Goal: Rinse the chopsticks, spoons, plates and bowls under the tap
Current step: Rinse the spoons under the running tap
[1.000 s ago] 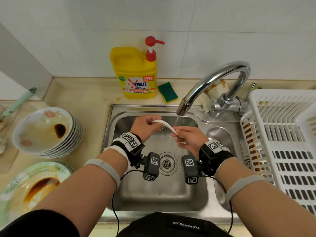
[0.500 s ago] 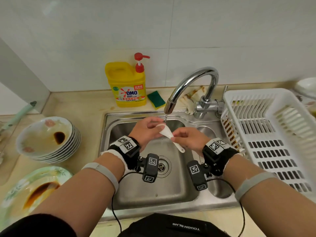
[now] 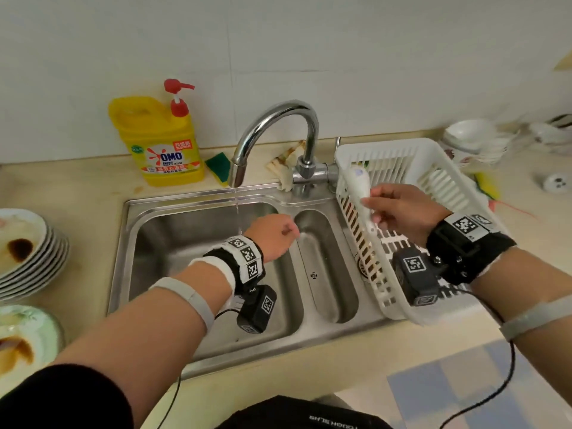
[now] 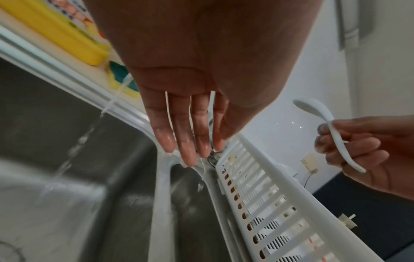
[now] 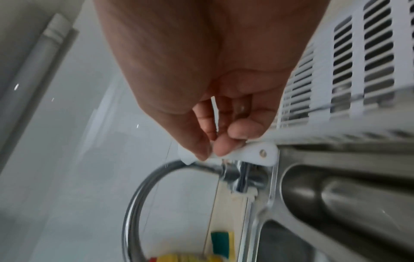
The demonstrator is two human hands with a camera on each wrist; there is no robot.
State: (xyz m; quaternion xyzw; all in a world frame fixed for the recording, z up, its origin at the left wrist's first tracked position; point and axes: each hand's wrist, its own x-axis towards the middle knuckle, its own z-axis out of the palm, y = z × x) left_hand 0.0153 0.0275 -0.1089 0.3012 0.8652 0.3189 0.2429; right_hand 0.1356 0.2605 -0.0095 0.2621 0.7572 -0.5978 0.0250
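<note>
Right hand — spoon over rack

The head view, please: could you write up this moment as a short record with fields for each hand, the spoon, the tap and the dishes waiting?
left hand: empty, fingers straight, over the sink
right hand: grips the spoon's handle
spoon: white, held over the basket
tap: running, a thin stream into the left basin
dirty plates: stacked on the counter left of the sink, brown sauce on the top one
bowls: white, stacked beyond the basket
</note>
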